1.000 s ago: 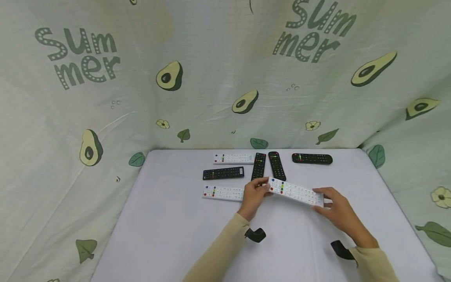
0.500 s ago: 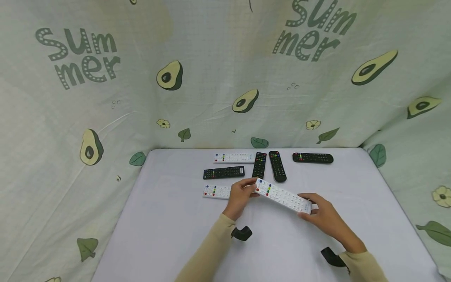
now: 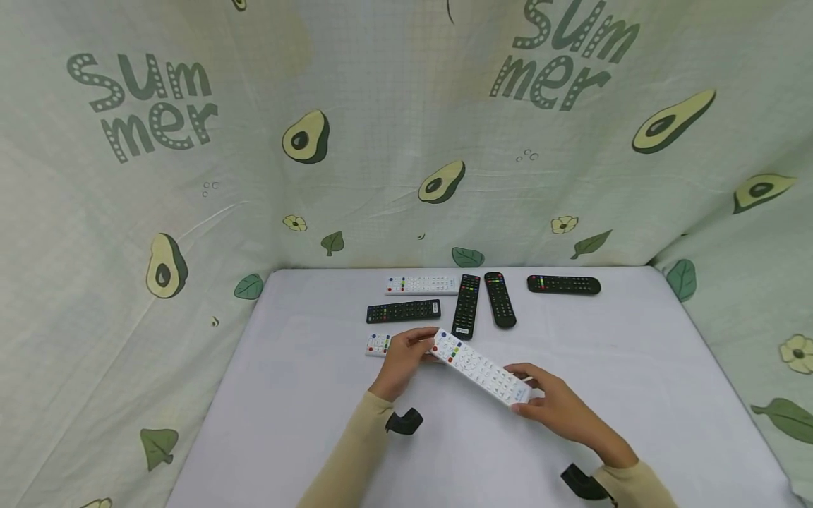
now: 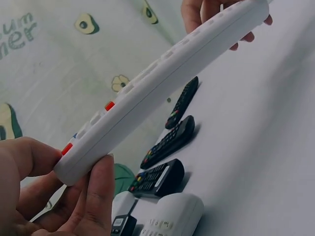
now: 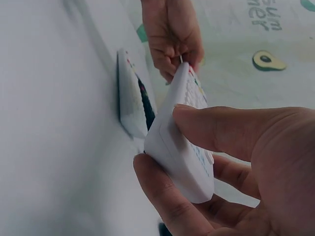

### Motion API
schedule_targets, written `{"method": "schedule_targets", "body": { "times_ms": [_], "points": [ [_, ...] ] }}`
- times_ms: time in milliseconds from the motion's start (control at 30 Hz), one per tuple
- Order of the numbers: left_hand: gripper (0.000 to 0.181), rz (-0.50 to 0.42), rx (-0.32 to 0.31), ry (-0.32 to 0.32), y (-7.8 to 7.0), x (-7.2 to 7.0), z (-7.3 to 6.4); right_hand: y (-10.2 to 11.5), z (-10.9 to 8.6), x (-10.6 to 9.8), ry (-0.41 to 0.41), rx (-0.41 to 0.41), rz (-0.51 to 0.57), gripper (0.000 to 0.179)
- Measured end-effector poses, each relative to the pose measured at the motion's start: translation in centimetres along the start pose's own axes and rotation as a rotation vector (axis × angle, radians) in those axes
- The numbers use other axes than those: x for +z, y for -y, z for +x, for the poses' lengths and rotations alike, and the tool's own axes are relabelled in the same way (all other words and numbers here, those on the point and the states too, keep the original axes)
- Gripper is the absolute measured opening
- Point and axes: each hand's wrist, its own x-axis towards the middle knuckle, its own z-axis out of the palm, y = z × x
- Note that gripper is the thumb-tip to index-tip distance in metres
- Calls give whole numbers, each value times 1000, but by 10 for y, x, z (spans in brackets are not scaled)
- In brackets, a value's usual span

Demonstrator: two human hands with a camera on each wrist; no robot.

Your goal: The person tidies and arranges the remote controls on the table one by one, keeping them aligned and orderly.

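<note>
The left hand (image 3: pixel 401 361) and right hand (image 3: pixel 555 406) pinch opposite ends of a long white plastic remote control (image 3: pixel 483 372) with coloured buttons, held above the desk's (image 3: pixel 286 423) middle. A second white plastic remote (image 3: pixel 377 344), partly hidden by the left hand, lies on the desk. A rounded black plastic remote (image 3: pixel 563 285) lies near its far right corner.

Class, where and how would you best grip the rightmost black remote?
Probably across its middle, from above: thumb on the near long edge, fingers on the far one. That black remote lies flat and crosswise, narrow front to back, apart from the next remote. The right hand seems nearer, but it holds the white remote.
</note>
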Motion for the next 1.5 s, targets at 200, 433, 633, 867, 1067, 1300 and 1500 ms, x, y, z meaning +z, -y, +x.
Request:
{"method": "schedule_targets", "body": {
  "times_ms": [200, 433, 633, 867, 1067, 1300, 1500],
  "points": [
    [30, 57, -10, 19, 1, -19, -6, 4, 0, 17, 116, -39, 110, 66],
    [31, 122, -9, 69, 2, -38, -12, 7, 2, 38, 199, -74, 189, 69],
    [31, 145, -11, 107, 5, -54, -20, 14, 2, 55, 267, -71, 223, 71],
    [31, 164, -48, 135, 11, -69, -23, 18, 2, 77, 320, -84, 280, 75],
    [31, 218, -69, 165, 16, -84, -28, 23, 3, 95, 379, -94, 317, 78],
    [29, 308, -70, 194, 18, -99, -31, 27, 8, 119, 427, -125, 344, 80],
    [26, 373, -82, 163, 19, -108, -33, 27, 13, 136, 434, -167, 369, 81]
  ]
}}
